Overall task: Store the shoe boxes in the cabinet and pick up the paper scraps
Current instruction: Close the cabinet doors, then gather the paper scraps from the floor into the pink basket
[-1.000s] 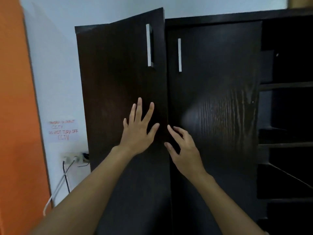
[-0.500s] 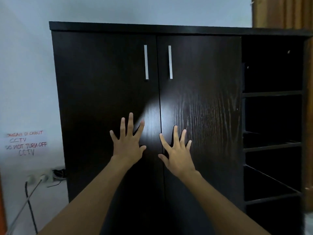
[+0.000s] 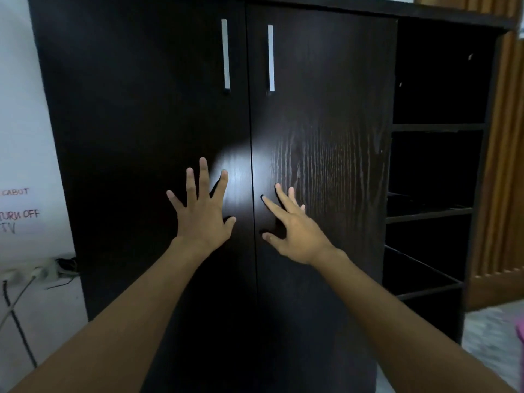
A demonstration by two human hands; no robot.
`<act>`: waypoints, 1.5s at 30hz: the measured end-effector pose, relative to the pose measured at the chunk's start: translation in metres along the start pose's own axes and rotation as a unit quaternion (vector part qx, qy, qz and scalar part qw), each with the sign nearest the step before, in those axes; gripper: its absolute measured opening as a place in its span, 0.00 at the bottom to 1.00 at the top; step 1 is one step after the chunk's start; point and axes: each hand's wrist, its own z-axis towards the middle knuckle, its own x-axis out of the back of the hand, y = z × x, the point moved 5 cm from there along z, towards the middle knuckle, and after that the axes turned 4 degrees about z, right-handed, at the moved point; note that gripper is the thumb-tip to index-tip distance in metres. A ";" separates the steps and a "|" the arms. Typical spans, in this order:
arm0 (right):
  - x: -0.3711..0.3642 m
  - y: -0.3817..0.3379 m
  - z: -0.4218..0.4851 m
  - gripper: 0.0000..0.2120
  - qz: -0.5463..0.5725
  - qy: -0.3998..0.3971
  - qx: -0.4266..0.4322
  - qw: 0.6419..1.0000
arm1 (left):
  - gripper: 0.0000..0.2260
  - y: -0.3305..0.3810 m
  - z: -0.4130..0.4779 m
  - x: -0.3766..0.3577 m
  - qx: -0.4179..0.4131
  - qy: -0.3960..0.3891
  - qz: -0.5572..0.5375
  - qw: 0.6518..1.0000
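Left hand: the left hand [image 3: 202, 215] lies flat and spread on the left door [image 3: 147, 154], fingers fanned, gripping nothing; a second ago it was pressing this same door while it stood ajar — now the panel sits flush.
Right hand: the right hand [image 3: 295, 232] is open and empty too, fingers splayed; it looks turned and lifting a little off the right door [image 3: 326, 143], where half a second ago it lay flat — I cannot tell for sure whether the fingertips touch the wood.
Seam between the hands: the two doors meet in a straight line that runs up between the thumbs; no gap shows, so the cabinet [image 3: 312, 307] reads as shut.
Above the fingers: the two metal handles [image 3: 226, 53] stand upright on either side of the seam, well above both hands and untouched.
Beyond the right hand: the open shelves [image 3: 433, 127] on the far side of the right door are dark; no box shows on them.
Shoe boxes: none in view; if stored, they are behind the closed doors, but that is hidden.
Paper scraps: none visible; only a strip of pale floor [image 3: 487, 333] low and far to the right of the right hand.
Meaning for the task: closing the doors probably ends the storing part; the likely next step is picking up the scraps — somewhere out of view.
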 end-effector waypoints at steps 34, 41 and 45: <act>-0.062 0.185 -0.722 0.22 -0.088 -0.116 -0.533 0.834 | 0.28 0.396 -0.450 -0.240 -0.134 -0.466 -0.450 0.750; -0.102 0.218 -0.805 0.33 -0.009 -0.162 -0.623 0.765 | 0.37 0.429 -0.555 -0.300 -0.090 -0.605 -0.275 0.742; -0.118 0.231 -0.816 0.39 -0.029 -0.214 -0.597 0.772 | 0.50 0.421 -0.606 -0.324 -0.170 -0.620 -0.140 0.753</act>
